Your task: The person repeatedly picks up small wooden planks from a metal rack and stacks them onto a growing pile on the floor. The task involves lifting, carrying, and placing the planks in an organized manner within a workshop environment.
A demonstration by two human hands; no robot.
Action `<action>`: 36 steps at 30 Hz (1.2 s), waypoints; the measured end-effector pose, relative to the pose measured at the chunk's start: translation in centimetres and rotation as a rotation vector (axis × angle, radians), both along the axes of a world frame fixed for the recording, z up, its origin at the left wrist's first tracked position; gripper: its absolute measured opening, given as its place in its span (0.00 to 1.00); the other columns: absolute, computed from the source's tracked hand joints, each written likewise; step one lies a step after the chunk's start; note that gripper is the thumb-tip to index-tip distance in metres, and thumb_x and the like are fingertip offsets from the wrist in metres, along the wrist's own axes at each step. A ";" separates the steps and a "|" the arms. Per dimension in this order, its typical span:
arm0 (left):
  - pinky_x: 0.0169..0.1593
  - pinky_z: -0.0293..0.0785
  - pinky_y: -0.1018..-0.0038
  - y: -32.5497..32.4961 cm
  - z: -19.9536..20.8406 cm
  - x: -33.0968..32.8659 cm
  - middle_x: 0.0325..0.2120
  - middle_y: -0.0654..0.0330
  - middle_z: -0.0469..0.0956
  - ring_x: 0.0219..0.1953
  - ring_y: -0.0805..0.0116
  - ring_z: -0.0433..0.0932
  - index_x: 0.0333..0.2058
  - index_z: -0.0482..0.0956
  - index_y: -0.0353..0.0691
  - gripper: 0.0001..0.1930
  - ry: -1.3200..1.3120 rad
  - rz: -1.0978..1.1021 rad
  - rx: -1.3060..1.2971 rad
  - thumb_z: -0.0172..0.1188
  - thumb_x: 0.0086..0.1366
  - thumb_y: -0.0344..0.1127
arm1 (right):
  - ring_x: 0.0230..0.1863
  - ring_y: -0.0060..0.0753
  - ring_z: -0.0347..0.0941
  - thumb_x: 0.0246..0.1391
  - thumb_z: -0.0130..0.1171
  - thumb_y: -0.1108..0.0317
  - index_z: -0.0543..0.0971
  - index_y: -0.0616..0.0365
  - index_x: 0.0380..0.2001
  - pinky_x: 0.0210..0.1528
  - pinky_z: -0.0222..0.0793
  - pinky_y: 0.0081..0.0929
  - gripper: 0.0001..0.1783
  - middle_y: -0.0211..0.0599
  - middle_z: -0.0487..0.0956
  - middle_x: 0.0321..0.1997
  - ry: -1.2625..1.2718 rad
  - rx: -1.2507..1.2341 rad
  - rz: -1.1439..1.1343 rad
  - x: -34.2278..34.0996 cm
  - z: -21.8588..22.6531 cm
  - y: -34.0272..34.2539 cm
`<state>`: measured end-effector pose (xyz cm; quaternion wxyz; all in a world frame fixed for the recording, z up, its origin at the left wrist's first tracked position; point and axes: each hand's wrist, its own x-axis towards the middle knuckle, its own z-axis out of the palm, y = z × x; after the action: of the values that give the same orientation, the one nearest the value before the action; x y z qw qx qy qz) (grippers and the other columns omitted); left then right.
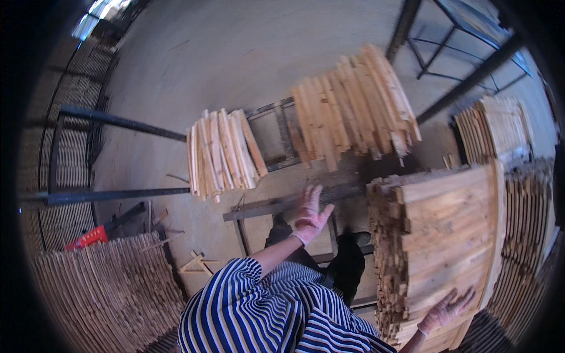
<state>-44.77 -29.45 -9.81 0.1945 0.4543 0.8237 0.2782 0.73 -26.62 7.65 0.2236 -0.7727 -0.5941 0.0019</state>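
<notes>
My left hand (312,216), in a thin pale glove, is held out in front of my body with its fingers apart and nothing in it. Beyond it lie a smaller bundle of wooden strips (220,156) and a larger row of wooden slats (353,112). To my right stands a tall stack of wooden panels (450,229), its top made of boards laid side by side. Over the near end of that stack is my right hand (446,313), gloved too, fingers spread; I cannot tell if it touches the boards.
Dark metal bars (126,123) run out on the left and right. Stacked slats (112,288) rise at the near left, beside a red object (87,237). More wood piles (494,129) stand at the far right, near a metal-framed table (471,29). Scraps (199,265) lie on the floor.
</notes>
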 end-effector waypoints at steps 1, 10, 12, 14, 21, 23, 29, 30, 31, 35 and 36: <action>0.72 0.54 0.51 -2.8 -2.0 -3.3 0.65 0.43 0.66 0.69 0.40 0.60 0.65 0.67 0.40 0.38 -0.054 0.061 -0.075 0.66 0.61 0.53 | 0.76 0.49 0.56 0.71 0.52 0.64 0.62 0.56 0.72 0.77 0.53 0.43 0.30 0.51 0.57 0.77 0.126 0.037 0.133 -5.3 0.4 1.3; 0.69 0.63 0.63 -23.9 -16.4 -34.7 0.69 0.43 0.64 0.71 0.47 0.63 0.70 0.60 0.34 0.49 -0.478 1.033 -0.390 0.62 0.63 0.65 | 0.65 0.36 0.71 0.59 0.65 0.69 0.68 0.54 0.69 0.65 0.68 0.31 0.35 0.41 0.71 0.68 0.568 -1.083 0.656 -38.8 -16.5 -2.8; 0.68 0.65 0.64 -28.0 -19.7 -41.4 0.67 0.43 0.67 0.69 0.49 0.66 0.70 0.61 0.34 0.48 -0.524 1.186 -0.288 0.62 0.63 0.65 | 0.55 0.31 0.74 0.60 0.62 0.71 0.67 0.54 0.70 0.60 0.70 0.26 0.34 0.36 0.75 0.61 0.546 -1.138 0.868 -42.9 -21.4 -3.8; 0.69 0.62 0.64 -30.4 -22.7 -47.2 0.67 0.45 0.68 0.70 0.52 0.65 0.70 0.61 0.33 0.50 -0.666 1.226 -0.379 0.58 0.63 0.69 | 0.59 0.35 0.75 0.60 0.63 0.64 0.68 0.52 0.69 0.62 0.70 0.29 0.34 0.39 0.74 0.65 0.430 -1.219 0.945 -49.6 -23.3 -3.2; 0.74 0.52 0.65 -30.0 -30.7 -53.6 0.71 0.53 0.62 0.72 0.59 0.61 0.71 0.62 0.36 0.51 -1.064 1.294 0.218 0.52 0.64 0.75 | 0.60 0.45 0.77 0.59 0.61 0.52 0.66 0.51 0.70 0.62 0.70 0.37 0.37 0.43 0.78 0.62 0.218 -1.275 1.128 -75.0 -35.2 -3.6; 0.70 0.59 0.69 -30.6 -31.7 -54.1 0.66 0.56 0.70 0.67 0.63 0.66 0.68 0.67 0.37 0.48 -1.074 1.257 -0.037 0.52 0.65 0.74 | 0.62 0.47 0.76 0.59 0.60 0.47 0.63 0.53 0.72 0.63 0.69 0.38 0.42 0.45 0.78 0.63 0.221 -1.317 1.126 -81.8 -38.9 -4.6; 0.46 0.75 0.72 -28.7 -31.5 -49.3 0.49 0.64 0.79 0.45 0.72 0.78 0.53 0.79 0.46 0.35 -1.434 1.075 0.178 0.54 0.66 0.72 | 0.68 0.46 0.68 0.56 0.66 0.42 0.51 0.63 0.75 0.69 0.64 0.36 0.56 0.57 0.70 0.67 0.272 -1.373 0.823 -94.9 -45.4 -11.0; 0.45 0.76 0.71 -28.7 -32.9 -45.9 0.49 0.63 0.79 0.46 0.72 0.79 0.55 0.78 0.47 0.35 -1.344 1.080 0.122 0.55 0.66 0.72 | 0.68 0.44 0.68 0.55 0.70 0.44 0.50 0.64 0.75 0.69 0.64 0.35 0.58 0.56 0.70 0.67 0.144 -1.402 0.715 -96.8 -42.9 -12.7; 0.44 0.77 0.71 -29.3 -33.7 -43.8 0.50 0.63 0.79 0.46 0.72 0.79 0.57 0.76 0.47 0.35 -1.233 1.094 0.078 0.56 0.66 0.71 | 0.66 0.42 0.69 0.54 0.71 0.45 0.51 0.64 0.74 0.67 0.65 0.36 0.58 0.53 0.71 0.66 0.375 -1.502 0.763 -96.9 -41.1 -12.7; 0.48 0.78 0.59 -20.0 -26.5 -45.0 0.52 0.61 0.78 0.51 0.64 0.78 0.62 0.70 0.47 0.40 -1.700 0.837 0.172 0.55 0.65 0.73 | 0.56 0.35 0.74 0.48 0.78 0.49 0.61 0.61 0.69 0.57 0.73 0.35 0.53 0.42 0.76 0.58 1.079 -1.614 0.734 -90.7 -46.0 -1.0; 0.48 0.79 0.57 -19.7 -26.2 -45.6 0.52 0.60 0.78 0.51 0.62 0.78 0.62 0.70 0.48 0.40 -1.792 0.744 0.205 0.55 0.64 0.74 | 0.56 0.35 0.74 0.50 0.76 0.49 0.63 0.61 0.68 0.57 0.73 0.34 0.50 0.42 0.76 0.59 1.088 -1.659 0.772 -90.6 -45.3 0.2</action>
<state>-90.36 -49.19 -36.05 0.6080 -0.1998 0.4333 0.6346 -89.83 -26.37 -37.61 -0.1534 -0.3380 -0.4318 0.8221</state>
